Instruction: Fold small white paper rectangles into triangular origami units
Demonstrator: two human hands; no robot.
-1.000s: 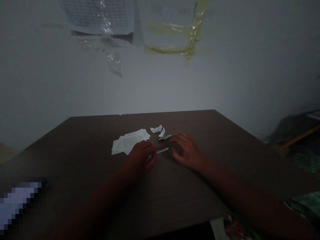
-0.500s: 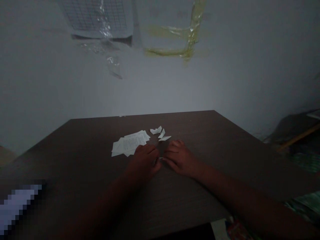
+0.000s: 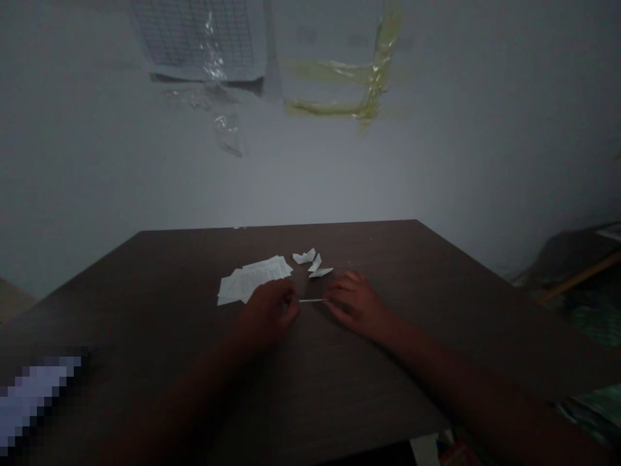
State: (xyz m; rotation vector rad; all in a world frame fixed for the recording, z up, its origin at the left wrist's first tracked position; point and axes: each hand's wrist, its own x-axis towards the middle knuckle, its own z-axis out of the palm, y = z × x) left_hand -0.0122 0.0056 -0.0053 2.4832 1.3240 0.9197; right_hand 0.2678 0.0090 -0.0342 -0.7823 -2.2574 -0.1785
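Note:
Between my hands runs a thin white piece of paper [image 3: 312, 300], seen nearly edge-on just above the dark table. My left hand [image 3: 272, 307] is closed on its left end, with fingers curled over. My right hand [image 3: 353, 299] pinches the right end between thumb and fingers. Behind the hands lie several small folded paper boats [image 3: 304, 257], close together. A fanned stack of printed paper sheets [image 3: 257, 275] lies behind and left of my left hand, which hides its near right part.
The dark wooden table [image 3: 169, 278] reaches back to a grey wall [image 3: 315, 175]. Taped papers [image 3: 198, 39] hang on the wall. At the lower left is a blurred-out bright object [image 3: 39, 395]. Cluttered items [image 3: 572, 265] stand beyond the table's right edge.
My left hand has moved left, away from my right hand, so more of the white paper shows between them. The view has shifted slightly.

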